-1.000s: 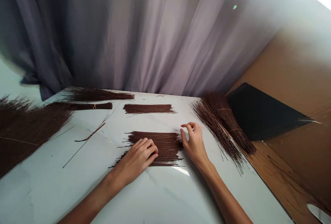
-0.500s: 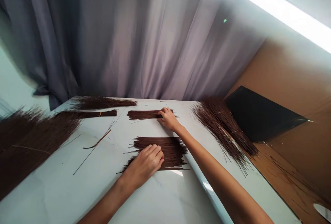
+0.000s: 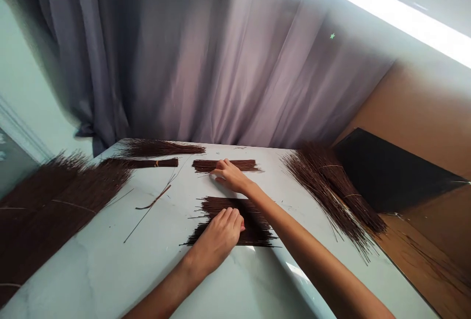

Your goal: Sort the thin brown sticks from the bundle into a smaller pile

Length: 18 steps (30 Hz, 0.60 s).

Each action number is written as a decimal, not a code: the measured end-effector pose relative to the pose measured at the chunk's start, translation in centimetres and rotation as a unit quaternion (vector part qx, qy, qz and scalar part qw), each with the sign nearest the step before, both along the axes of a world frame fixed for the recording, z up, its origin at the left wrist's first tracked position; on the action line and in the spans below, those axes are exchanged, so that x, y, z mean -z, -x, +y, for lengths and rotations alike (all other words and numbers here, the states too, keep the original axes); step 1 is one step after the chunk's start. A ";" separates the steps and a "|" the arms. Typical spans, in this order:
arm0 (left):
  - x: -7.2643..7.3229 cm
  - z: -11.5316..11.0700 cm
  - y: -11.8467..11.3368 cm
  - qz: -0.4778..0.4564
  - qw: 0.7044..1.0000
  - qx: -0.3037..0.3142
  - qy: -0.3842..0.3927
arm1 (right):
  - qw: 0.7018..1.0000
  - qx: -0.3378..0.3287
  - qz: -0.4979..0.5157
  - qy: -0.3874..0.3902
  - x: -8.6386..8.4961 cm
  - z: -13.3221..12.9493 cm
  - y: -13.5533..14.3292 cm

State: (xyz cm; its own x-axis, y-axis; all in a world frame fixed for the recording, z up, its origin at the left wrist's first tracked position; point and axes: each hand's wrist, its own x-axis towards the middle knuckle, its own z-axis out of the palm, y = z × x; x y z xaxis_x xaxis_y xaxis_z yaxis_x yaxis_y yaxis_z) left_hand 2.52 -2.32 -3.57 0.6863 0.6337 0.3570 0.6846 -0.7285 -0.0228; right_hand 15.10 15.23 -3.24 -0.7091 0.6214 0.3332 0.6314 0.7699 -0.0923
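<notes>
My left hand (image 3: 220, 235) rests on the nearer flat pile of thin dark brown sticks (image 3: 255, 223). Its fingers are curled in, and whatever they may grip is hidden beneath them. Farther back, a narrower stack of the same sticks (image 3: 243, 164) lies crosswise on the white table. Over the left half of that stack reaches my right hand (image 3: 232, 176), fingers bent and thumb apart from the index finger. A loose stick end shows close to its fingertips. No stick is plainly visible between them.
A large stick heap (image 3: 69, 196) covers the left side. Behind it lie a banded bundle (image 3: 165, 163) and a loose bunch (image 3: 162, 147). Several stray strands (image 3: 152, 199) lie nearby. Tied bundles (image 3: 331, 186) sit at the right edge, beside a black panel (image 3: 390, 172). A curtain (image 3: 221, 64) hangs behind.
My right hand has moved left along the far stack, and its right end now shows. My left hand stays on the near pile. The whole view has shifted slightly.
</notes>
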 end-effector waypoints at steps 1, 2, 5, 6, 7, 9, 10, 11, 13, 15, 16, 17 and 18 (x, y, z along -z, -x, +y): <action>-0.2 0.0 0.1 0.000 1.000 -0.001 0.006 | 1.000 -0.002 -0.005 0.000 0.1 0.1 0.1; -0.4 -0.1 0.2 -0.001 1.000 -0.002 0.013 | 1.000 -0.001 -0.008 -0.001 0.1 0.2 0.1; -0.8 -0.1 0.4 -0.006 0.999 -0.002 0.035 | 1.000 0.000 -0.014 -0.004 0.5 0.4 -0.2; -0.8 -0.1 0.5 -0.007 0.999 -0.002 0.041 | 1.000 -0.002 -0.014 -0.005 0.5 0.4 -0.3; -0.9 -0.1 0.6 -0.008 0.999 -0.002 0.047 | 1.000 -0.005 -0.014 -0.007 0.6 0.3 -0.4; -0.8 -0.2 0.6 -0.007 0.998 -0.002 0.057 | 1.000 -0.010 -0.011 -0.012 0.7 0.3 -0.4; -0.8 -0.2 0.6 -0.006 0.998 -0.002 0.061 | 1.000 -0.012 -0.010 -0.015 0.7 0.2 -0.4; -0.7 -0.3 0.5 -0.005 0.998 -0.001 0.064 | 1.000 -0.014 -0.010 -0.018 0.7 0.2 -0.3; -0.7 -0.3 0.4 -0.004 0.997 0.001 0.071 | 0.999 -0.021 -0.013 -0.025 0.7 0.2 -0.1; -0.8 -0.4 0.4 -0.005 0.997 0.001 0.078 | 0.999 -0.025 -0.022 -0.032 0.6 0.2 0.0; -0.9 -0.4 0.4 -0.006 0.997 0.001 0.082 | 0.999 -0.025 -0.027 -0.037 0.6 0.2 0.1; -1.1 -0.5 0.4 -0.008 0.996 -0.001 0.086 | 0.998 -0.024 -0.033 -0.041 0.5 0.2 0.1; -1.3 -0.5 0.5 -0.010 0.996 -0.002 0.091 | 0.998 -0.023 -0.040 -0.046 0.5 0.2 0.2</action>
